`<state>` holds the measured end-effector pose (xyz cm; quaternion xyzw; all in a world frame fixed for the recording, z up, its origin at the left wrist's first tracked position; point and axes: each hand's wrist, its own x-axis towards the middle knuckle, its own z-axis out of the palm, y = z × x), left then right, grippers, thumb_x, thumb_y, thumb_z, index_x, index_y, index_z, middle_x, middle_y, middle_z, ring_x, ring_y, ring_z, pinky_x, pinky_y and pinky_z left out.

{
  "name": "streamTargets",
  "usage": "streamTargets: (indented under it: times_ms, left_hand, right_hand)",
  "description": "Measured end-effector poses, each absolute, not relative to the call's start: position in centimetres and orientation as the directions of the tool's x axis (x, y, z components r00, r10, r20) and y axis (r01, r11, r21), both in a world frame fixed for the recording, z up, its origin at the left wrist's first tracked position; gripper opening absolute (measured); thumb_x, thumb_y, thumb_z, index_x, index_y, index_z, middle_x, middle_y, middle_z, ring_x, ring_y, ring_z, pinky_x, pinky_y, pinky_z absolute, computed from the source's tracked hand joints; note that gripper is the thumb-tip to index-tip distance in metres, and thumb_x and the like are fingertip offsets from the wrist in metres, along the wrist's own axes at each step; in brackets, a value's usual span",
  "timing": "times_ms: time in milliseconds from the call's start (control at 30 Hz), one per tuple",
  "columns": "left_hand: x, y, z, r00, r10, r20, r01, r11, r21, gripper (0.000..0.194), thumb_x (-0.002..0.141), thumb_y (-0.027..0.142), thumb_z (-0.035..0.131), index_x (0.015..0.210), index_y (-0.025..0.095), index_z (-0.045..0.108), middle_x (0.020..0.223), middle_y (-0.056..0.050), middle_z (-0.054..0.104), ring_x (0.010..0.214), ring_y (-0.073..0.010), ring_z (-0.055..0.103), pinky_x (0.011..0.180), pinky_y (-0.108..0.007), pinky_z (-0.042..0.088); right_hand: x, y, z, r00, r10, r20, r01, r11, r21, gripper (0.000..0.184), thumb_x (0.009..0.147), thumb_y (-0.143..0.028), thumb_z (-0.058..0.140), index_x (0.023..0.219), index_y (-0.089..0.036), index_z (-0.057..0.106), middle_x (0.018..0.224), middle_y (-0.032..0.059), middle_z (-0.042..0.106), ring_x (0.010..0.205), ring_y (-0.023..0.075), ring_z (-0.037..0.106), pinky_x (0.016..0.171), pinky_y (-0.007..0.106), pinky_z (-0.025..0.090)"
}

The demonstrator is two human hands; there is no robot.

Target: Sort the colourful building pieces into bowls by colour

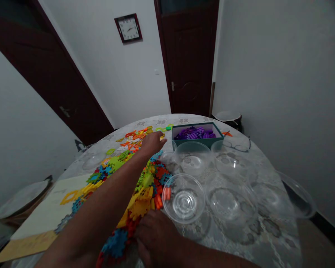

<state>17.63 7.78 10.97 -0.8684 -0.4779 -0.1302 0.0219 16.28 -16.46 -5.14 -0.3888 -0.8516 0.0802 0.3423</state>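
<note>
My left hand (152,143) reaches across the table to the far side of the pile, thumb and forefinger apart with nothing visibly held. Beside it lie small orange and yellow plastic pieces (136,137). At the near end of the pile my right hand (158,236) rests low, its fingers curled against the pieces; what they hold, if anything, is hidden. Between the arms runs a heap of interlocking gear-shaped plastic pieces (141,201) in yellow, green, blue and red. A clear plastic bowl (184,199) stands just right of this heap, with orange pieces at its left edge.
Several more clear bowls (230,201) stand to the right. Behind them a green box (198,141) contains purple pieces (195,133). Eyeglasses (240,149) lie near the far right edge. A pale board (47,208) lies at the left on the round patterned table (181,119).
</note>
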Motion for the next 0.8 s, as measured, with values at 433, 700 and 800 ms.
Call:
streamTargets:
  times_ms: [433, 700, 800]
  left_hand:
    - [14.5, 12.9, 5.2, 0.302, 0.951, 0.066, 0.896, -0.307, 0.322, 0.014, 0.09, 0.024, 0.068, 0.095, 0.018, 0.079, 0.103, -0.013, 0.081, 0.104, -0.0261, 0.075, 0.086, -0.03, 0.056]
    - [12.2, 15.5, 7.2, 0.057, 0.998, -0.011, 0.687, -0.031, 0.726, 0.024, 0.1, 0.03, 0.06, 0.099, 0.01, 0.072, 0.094, -0.014, 0.077, 0.077, -0.019, 0.073, 0.064, -0.026, 0.055]
    - [12.9, 16.8, 7.1, 0.014, 0.994, -0.104, 0.57, 0.077, 0.818, 0.033, 0.102, 0.036, 0.065, 0.124, 0.011, 0.068, 0.12, -0.015, 0.072, 0.101, -0.0237, 0.072, 0.085, -0.039, 0.061]
  right_hand:
    - [16.0, -16.1, -5.5, -0.493, 0.715, 0.495, 0.643, 0.683, -0.345, 0.01, 0.088, -0.028, 0.062, 0.089, -0.018, 0.064, 0.089, 0.0081, 0.069, 0.08, 0.0227, 0.056, 0.073, 0.037, 0.043]
    - [15.5, -15.9, -7.1, -0.456, 0.706, 0.542, 0.625, 0.688, -0.37, 0.009, 0.083, -0.026, 0.064, 0.088, -0.02, 0.059, 0.09, 0.0064, 0.068, 0.082, 0.0219, 0.055, 0.075, 0.036, 0.044]
    - [15.1, -15.5, -8.3, -0.454, 0.693, 0.56, 0.619, 0.698, -0.361, 0.01, 0.083, -0.026, 0.065, 0.088, -0.021, 0.058, 0.088, 0.005, 0.068, 0.081, 0.0211, 0.056, 0.073, 0.035, 0.043]
